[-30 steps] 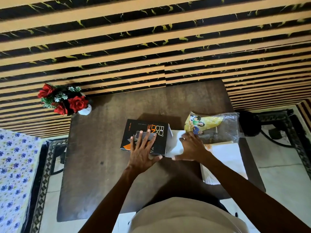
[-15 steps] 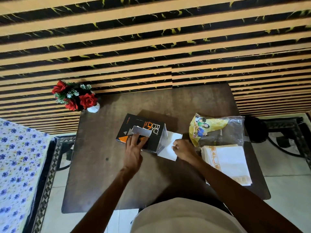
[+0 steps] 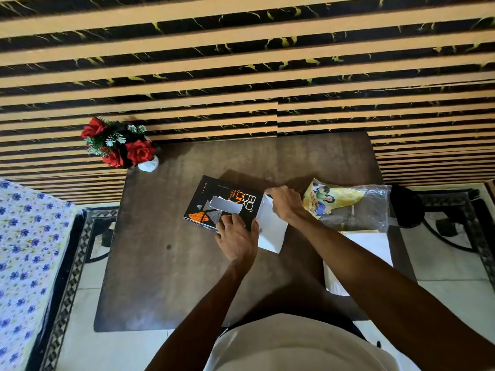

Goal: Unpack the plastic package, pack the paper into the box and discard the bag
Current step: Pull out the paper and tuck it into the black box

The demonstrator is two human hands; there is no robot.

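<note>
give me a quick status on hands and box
Left hand steadying black box. Right hand at white end flap. Plastic bag alongside, nothing blocking.

A dark brown wooden tabletop (image 3: 166,277) stands against a striped wall. At its far left corner sits a small white vase (image 3: 148,165) of red flowers. Near the middle lies a black box (image 3: 214,199) with its white flap (image 3: 270,231) open. To the right lie a crumpled plastic bag (image 3: 356,207) and, nearer, a stack of white paper (image 3: 369,245).
</note>
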